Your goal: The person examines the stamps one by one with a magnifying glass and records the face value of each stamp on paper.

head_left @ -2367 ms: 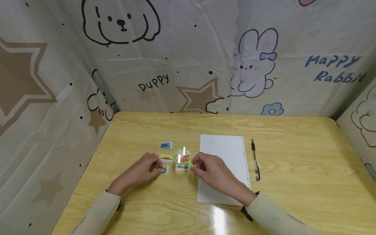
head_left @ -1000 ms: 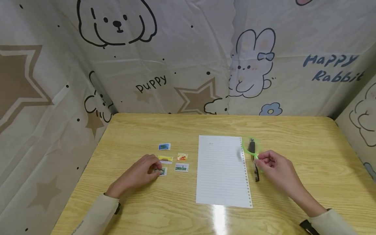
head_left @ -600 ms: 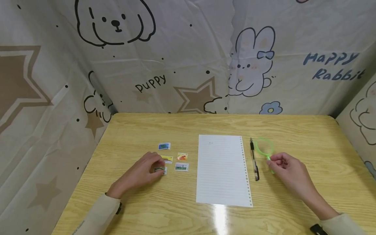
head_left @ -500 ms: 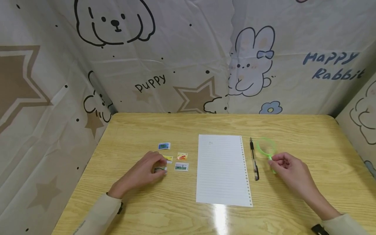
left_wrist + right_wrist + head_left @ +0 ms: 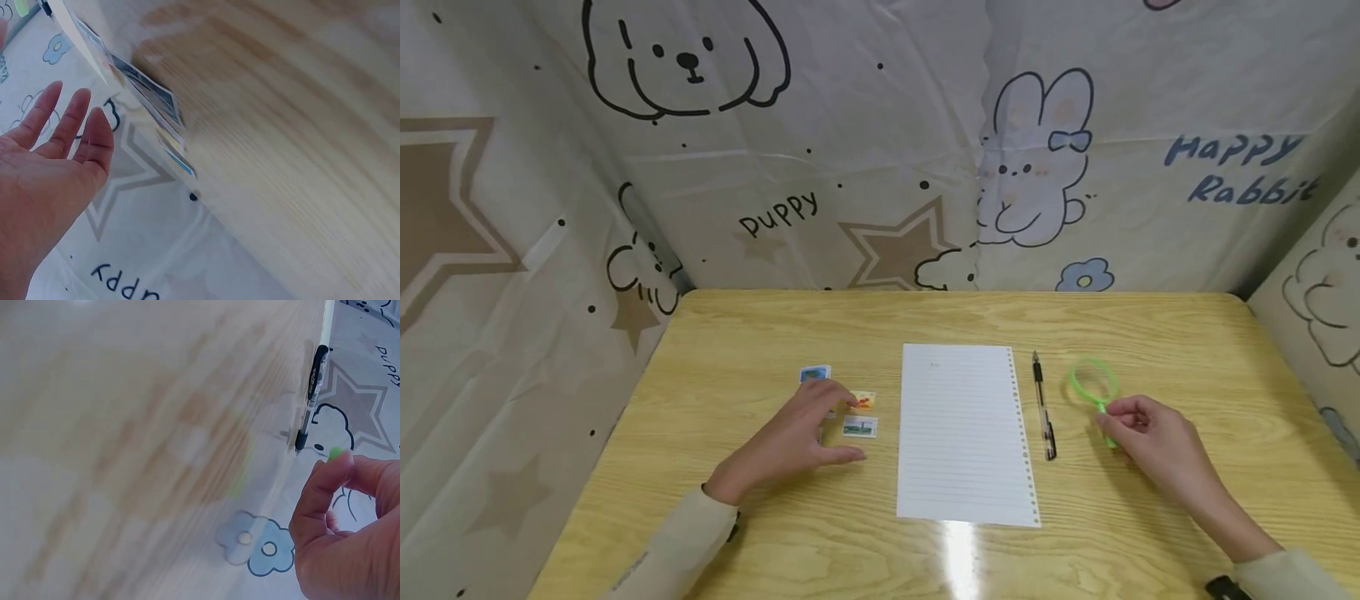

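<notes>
Green magnifier (image 5: 1095, 400), head view: over R part of desk (image 5: 1165, 333), handle pinched btwn thumb & index of R hand (image 5: 1157, 433), lens to the R of pen (image 5: 1042, 404). Lined paper (image 5: 966, 442) is approx. mid-desk, L of pen. L hand (image 5: 790, 433) hovers over stamps (image 5: 860, 427), hiding some, fingers spread w/ thumb apart. Index tip overlaps red stamp (image 5: 867, 402); can't tell if touching. Blue stamp (image 5: 814, 373) sits farthest back. Printed cloth (image 5: 865, 125) behind.

L wrist view: fingers stretched out, palm showing; stamps seen near edge-on.

R wrist view: thumb & index tips together, green bit btwn; pen beyond.
</notes>
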Demonstrator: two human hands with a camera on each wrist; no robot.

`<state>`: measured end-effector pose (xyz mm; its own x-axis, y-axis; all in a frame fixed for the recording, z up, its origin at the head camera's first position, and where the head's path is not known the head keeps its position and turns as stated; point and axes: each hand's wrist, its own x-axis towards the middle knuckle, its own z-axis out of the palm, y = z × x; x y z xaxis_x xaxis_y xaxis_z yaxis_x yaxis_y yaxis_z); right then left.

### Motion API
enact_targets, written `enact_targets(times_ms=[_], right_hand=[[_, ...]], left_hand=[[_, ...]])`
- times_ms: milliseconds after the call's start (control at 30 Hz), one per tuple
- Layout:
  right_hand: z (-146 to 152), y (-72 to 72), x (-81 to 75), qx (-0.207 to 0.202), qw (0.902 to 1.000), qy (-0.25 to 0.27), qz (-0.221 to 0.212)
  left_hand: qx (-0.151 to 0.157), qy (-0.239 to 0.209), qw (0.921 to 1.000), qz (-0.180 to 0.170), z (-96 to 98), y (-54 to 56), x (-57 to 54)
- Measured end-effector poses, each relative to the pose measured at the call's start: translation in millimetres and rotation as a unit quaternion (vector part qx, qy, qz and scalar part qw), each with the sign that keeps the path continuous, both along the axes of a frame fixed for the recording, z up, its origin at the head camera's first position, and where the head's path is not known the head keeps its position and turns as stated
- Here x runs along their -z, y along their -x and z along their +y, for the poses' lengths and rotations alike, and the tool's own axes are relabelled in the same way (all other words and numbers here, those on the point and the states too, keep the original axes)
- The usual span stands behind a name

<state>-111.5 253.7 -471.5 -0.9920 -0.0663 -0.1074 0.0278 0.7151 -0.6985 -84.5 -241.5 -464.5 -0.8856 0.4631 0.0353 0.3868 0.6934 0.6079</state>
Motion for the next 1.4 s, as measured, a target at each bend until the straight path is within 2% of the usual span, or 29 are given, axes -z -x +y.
enact_targets(times_ms=[300, 733, 1033, 1300, 1400], right_hand=[[4, 3.8, 0.9, 0.001, 0.999, 0.015, -0.041], [10, 6.0, 3.8, -0.001, 0.9977, -0.001, -0.067], [14, 5.9, 5.7, -0.009, 0.9972, 0.005, -0.074], [16, 7.4, 7.6, -0.013, 0.996, 0.005, -0.088], [16, 8.1, 7.7, -0.016, 0.9957, 0.002, -0.091]], left_hand=[[0.045, 0.013, 0.9986, 0.023, 22.9, 9.0, -1.4], [0.089, 0.016, 0.9957, 0.019, 44.4, 22.2, 10.6], [0.09, 0.05, 0.9944, 0.024, 50.6, 28.4, 13.6], [0.088, 0.078, 0.9931, 0.003, 53.8, 29.5, 13.2], [0.089, 0.082, 0.9926, 0.005, 55.0, 29.5, 13.1]])
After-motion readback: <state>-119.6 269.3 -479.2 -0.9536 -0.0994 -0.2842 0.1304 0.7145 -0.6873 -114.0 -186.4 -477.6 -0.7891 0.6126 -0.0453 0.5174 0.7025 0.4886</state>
